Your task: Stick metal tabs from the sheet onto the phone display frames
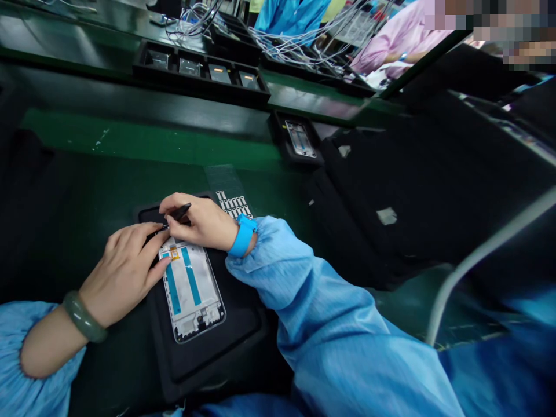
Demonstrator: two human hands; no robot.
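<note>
A phone frame (pixel 195 289) with two blue strips and a small orange flex lies tilted on a black foam tray (pixel 208 362). My right hand (pixel 202 223), with a blue wristband, is closed around a dark pen-like tool (pixel 181 212) over the top end of the frame. My left hand (pixel 130 266) rests at the frame's upper left edge, its fingers apart, thumb on the frame near the flex. The tool's tip and the frame's top end are partly hidden by my fingers. Just behind my right hand lies a clear sheet (pixel 232 197) with rows of small pale parts.
Another phone frame (pixel 300 139) sits in a small black tray at the back. A long black tray (pixel 202 68) with compartments stands on the ledge. Black covered stacks (pixel 425 191) and a pale cable (pixel 486 249) are at the right. People and white cables (pixel 304 43) are beyond.
</note>
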